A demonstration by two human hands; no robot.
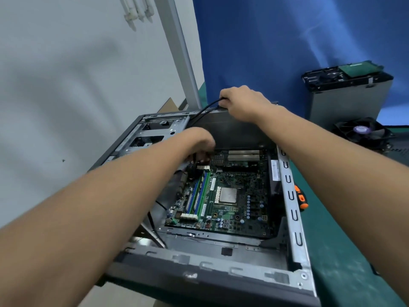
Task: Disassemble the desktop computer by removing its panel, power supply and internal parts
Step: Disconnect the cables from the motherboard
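The dark grey open desktop computer case [221, 262] lies on its side across the middle of the frame on the green-topped table [343, 240], its panel already off. The green motherboard [232, 196] is still seated inside, with the bare silver processor [228, 194] at its centre.

The right hand [241, 103] sits at the case's far edge, upper centre of the frame. Its grip is curled around a thin black cable [203, 110] that runs down and left into the case. The left hand [197, 140] reaches into the case at the board's upper-left corner, fingers bent downward. It is blurred, so I cannot tell whether its grip pinches a plug or only touches it.

At the upper right a grey metal box with a black unit on top [349, 100] stands on the table, and a black cooling fan [363, 134] lies just in front of it. An orange-and-black screwdriver [301, 197] lies beside the case's right wall.

The risk, as I judge it, is in the cable. If the right hand pulls while the plug is still latched, the wire may tear from its connector or bend the header pins. It could also snag on the sheet-metal edge it crosses. The left wrist sits close to the blue and green memory slots [199, 196], so a sudden release might knock it against them.
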